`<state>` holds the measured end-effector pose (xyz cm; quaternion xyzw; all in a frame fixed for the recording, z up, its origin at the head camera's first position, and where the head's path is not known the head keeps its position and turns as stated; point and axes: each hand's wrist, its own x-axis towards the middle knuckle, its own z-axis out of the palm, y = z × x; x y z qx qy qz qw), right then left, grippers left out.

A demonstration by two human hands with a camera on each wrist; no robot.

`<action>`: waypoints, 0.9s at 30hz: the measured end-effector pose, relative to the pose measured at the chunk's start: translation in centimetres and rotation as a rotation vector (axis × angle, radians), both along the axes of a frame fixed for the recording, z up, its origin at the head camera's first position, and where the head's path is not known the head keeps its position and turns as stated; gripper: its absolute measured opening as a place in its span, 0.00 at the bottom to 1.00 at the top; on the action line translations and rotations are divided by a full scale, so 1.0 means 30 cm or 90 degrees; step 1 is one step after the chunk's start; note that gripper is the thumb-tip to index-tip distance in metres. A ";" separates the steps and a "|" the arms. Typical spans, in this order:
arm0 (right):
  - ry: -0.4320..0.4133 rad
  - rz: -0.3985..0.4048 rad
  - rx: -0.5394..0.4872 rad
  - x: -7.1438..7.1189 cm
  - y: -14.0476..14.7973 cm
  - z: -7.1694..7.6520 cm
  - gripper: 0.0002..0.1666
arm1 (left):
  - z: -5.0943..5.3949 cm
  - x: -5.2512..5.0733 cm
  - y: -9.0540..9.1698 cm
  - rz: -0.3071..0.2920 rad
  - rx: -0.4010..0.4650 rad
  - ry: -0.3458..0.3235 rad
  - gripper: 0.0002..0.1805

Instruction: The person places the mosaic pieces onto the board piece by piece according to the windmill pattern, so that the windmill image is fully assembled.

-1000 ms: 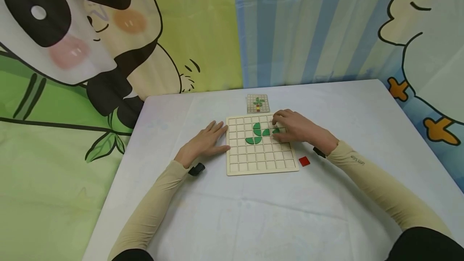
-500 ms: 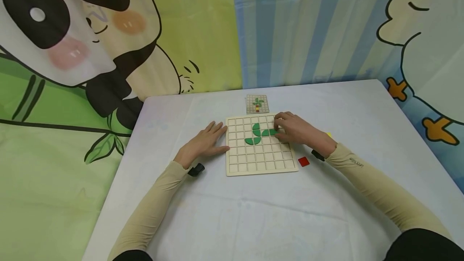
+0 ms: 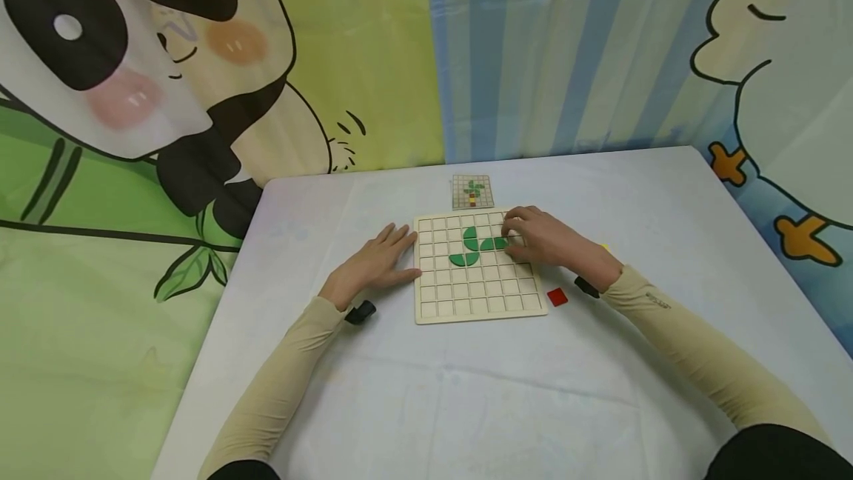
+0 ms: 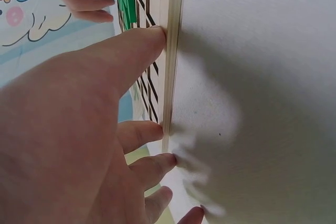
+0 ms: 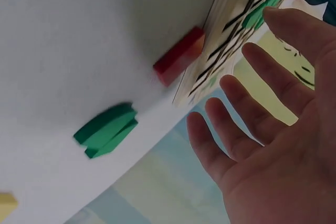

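Observation:
A wooden grid board point(image 3: 480, 306) lies on the table, bearing several green quarter-round pieces point(image 3: 471, 238) set in its squares. My left hand point(image 3: 373, 261) rests along the board's left side, its fingers extended, with the thumb touching the edge in the left wrist view. Over the board's right side is my right hand point(image 3: 549, 235), fingertips close to a pair of green pieces point(image 3: 494, 244) that form a half-round. In the right wrist view its fingers point(image 5: 252, 103) are spread and loosely bent, with nothing between them. The hand covers part of the board's right edge.
A small pattern card point(image 3: 473, 192) lies behind the board. A red square piece point(image 3: 557, 297) sits off its right front corner. Part of a yellow piece point(image 3: 605, 247) shows behind the right wrist. Loose green pieces point(image 5: 107, 129) lie on the table in the right wrist view.
The green piece by my right fingertips has shifted left against its neighbour since a second ago. A bit of yellow now shows past the right wrist. The left hand has stayed put.

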<state>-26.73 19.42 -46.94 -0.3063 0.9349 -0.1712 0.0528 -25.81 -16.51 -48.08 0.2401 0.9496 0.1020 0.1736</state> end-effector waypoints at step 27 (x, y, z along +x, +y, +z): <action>-0.067 -0.149 0.077 0.003 0.238 0.023 0.23 | -0.002 -0.002 0.001 0.002 0.000 -0.004 0.48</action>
